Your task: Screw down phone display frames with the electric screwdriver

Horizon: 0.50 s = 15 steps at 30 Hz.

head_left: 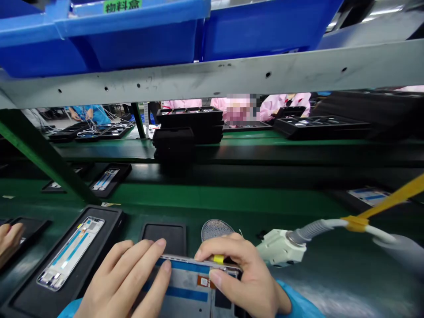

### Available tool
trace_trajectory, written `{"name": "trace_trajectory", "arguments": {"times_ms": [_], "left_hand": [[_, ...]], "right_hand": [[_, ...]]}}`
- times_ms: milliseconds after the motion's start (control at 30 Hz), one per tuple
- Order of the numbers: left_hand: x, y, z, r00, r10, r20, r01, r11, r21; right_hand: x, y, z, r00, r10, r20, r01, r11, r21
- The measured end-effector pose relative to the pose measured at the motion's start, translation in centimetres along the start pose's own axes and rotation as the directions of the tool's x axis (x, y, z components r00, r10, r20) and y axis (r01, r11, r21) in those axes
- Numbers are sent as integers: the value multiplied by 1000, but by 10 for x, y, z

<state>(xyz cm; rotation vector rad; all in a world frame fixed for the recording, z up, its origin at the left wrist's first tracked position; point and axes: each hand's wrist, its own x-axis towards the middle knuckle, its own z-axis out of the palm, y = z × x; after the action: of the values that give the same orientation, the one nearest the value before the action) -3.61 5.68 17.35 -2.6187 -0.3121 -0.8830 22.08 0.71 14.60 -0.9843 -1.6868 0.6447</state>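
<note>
One phone-sized metal frame [188, 289] lies at the bottom middle of the view, its upper edge gripped by both hands. Blue film strips [185, 293] cross its face, a small yellow tab [218, 259] sits on that edge, and a copper-coloured label [205, 282] shows near the right hand. The left hand [127, 278] presses its fingertips down along the left part of the frame, while the right hand [247, 276] pinches the edge between thumb and fingers; the two stand apart, both clamped on it. To the lower left, a black tray [109, 221] holds a second frame [70, 254], also with blue strips. A black pad [164, 238] and a round mesh disc [215, 230] lie just above the hands, and a white hose nozzle [280, 247] sits at right. A co-worker's hand [9, 240] enters at the left edge.
</note>
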Motion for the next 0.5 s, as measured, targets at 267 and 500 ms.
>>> {"name": "trace_trajectory", "arguments": {"times_ms": [267, 500], "left_hand": [[4, -2, 4, 1000, 10, -2, -10, 1000, -19], [5, 1, 5, 1000, 9, 17, -8, 998, -59]], "right_hand": [[8, -1, -5, 957, 173, 234, -269, 831, 486], [15, 5, -1, 851, 311, 423, -524, 539, 660]]}}
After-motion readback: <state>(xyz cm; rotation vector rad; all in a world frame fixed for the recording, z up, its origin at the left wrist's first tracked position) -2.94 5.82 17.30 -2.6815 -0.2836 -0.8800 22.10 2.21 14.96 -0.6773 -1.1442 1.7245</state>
